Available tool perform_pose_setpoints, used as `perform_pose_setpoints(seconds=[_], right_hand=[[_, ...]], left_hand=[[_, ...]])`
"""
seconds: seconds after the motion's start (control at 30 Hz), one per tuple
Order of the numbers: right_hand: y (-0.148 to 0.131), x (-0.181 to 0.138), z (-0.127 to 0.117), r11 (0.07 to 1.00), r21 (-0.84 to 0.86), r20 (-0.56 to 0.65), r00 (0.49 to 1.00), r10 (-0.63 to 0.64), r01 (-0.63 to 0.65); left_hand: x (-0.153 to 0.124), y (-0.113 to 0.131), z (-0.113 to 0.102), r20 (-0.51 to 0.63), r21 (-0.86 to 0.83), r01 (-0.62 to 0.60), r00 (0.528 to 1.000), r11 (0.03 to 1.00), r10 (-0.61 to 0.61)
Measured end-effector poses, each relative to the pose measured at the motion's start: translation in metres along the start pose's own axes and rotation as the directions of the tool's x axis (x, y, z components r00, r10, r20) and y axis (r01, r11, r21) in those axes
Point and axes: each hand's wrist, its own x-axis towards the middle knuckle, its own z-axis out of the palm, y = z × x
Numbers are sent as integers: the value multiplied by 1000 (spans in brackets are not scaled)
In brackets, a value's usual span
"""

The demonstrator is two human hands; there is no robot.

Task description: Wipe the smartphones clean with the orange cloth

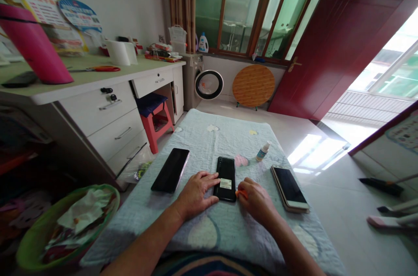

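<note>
A black phone (226, 167) lies face down on the cloth-covered table, with a pale label on the lower half of its back. My left hand (200, 193) rests at its left edge, fingers stretched out and fingertips touching the phone. At the lower right edge, my right hand (256, 200) is closed around a small orange piece (242, 193); most of it is hidden, and its kind does not show. Another dark phone (170, 169) lies to the left, screen up. Further right is a phone with a white front (289, 186), seemingly on a tan case or cover. A small spray bottle (263, 152) stands behind it.
A pale blue patterned cloth (192, 130) covers the table. To the left are a green basket (112, 206) with crumpled paper, a red stool (152, 130) and a desk with drawers (98, 112). A washing machine (192, 89) with its round door open stands behind.
</note>
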Motion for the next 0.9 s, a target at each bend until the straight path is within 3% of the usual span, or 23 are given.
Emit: perform_pose_setpoints(seconds=[0.2,0.33,0.4,0.53,0.9], right_hand=[[10,39,2,998,44,-188,981,43,-36],[13,73,-3,962,149,-272,926,263,-229],[13,87,-6,944,142,-248,912,326,-299],[10,99,-4,941,122,-213,918,335,-315],[8,64,4,945,244,-83,966,244,-218]], left_hand=[[-1,-1,-2,17,-17,-5,1000,1000,5],[-1,-1,-2,17,-32,-16,1000,999,16],[-1,-2,-2,11,-34,-13,1000,999,13],[-1,-1,-2,12,-32,-11,1000,999,12],[-1,0,0,15,-19,1,1000,1000,-1]])
